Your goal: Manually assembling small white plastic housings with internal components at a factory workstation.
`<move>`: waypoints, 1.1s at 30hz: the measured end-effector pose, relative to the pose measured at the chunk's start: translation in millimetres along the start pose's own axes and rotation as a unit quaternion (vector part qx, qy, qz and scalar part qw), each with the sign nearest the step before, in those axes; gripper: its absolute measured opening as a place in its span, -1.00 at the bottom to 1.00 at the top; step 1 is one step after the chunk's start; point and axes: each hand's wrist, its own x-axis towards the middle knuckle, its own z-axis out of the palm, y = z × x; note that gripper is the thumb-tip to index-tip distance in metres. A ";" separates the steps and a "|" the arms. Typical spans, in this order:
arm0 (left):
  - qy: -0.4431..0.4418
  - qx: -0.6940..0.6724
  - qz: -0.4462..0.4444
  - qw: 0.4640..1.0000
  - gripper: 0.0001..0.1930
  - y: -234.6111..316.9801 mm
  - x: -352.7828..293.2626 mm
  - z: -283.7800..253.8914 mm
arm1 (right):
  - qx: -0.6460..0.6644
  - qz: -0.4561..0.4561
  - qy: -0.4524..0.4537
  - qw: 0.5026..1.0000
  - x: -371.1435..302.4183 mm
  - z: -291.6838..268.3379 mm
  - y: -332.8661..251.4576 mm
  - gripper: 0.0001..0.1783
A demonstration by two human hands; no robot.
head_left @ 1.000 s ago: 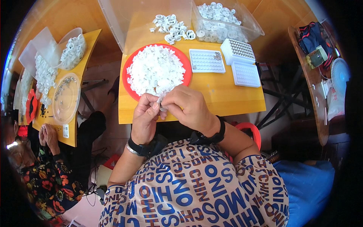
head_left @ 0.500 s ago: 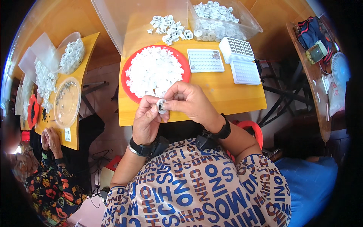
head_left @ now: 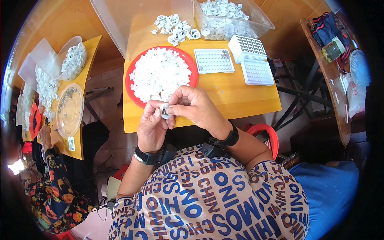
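A small round white plastic part (head_left: pixel 164 111) with a dark slot is pinched between my two hands, just past the near edge of the table. My left hand (head_left: pixel 153 124) grips it from the left with thumb and fingers. The thumb and forefinger of my right hand (head_left: pixel 196 109) press on its right side; whether they hold a smaller piece is hidden. Right behind my hands lies a red round tray (head_left: pixel 128 82) heaped with small white plastic pieces (head_left: pixel 162 74).
A white dimpled tray (head_left: pixel 214 61) with a few small metal pieces lies right of the red tray. Beside it are stacked trays (head_left: pixel 247 49) and a clear bin (head_left: pixel 240 30) of white parts. Loose white parts (head_left: pixel 176 28) lie behind. At left, a co-worker's hand (head_left: pixel 46 136) rests by another table.
My hands keep hold of the round part, with only slight finger motion. The whole view has shifted a little. The co-worker's hand has moved forward toward the small dark pieces on their table.
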 end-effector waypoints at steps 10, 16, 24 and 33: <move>-0.007 -0.008 -0.011 1.000 -0.79 -3.7 1.6 -2.7 | 0.016 -0.005 0.033 0.999 0.7 1.0 8.0 -0.91; -0.010 0.003 -0.006 1.000 -0.79 -0.5 -1.2 -0.3 | -0.011 -0.009 0.044 0.999 -2.3 7.3 6.5 -0.89; -0.005 -0.017 -0.001 1.000 -0.77 1.6 -1.5 -6.2 | 0.068 0.004 0.005 0.998 4.8 2.9 19.0 -0.88; 0.010 -0.041 -0.021 0.999 -0.80 0.2 -0.4 -7.3 | 0.057 0.024 0.019 0.998 4.0 2.1 15.7 -0.94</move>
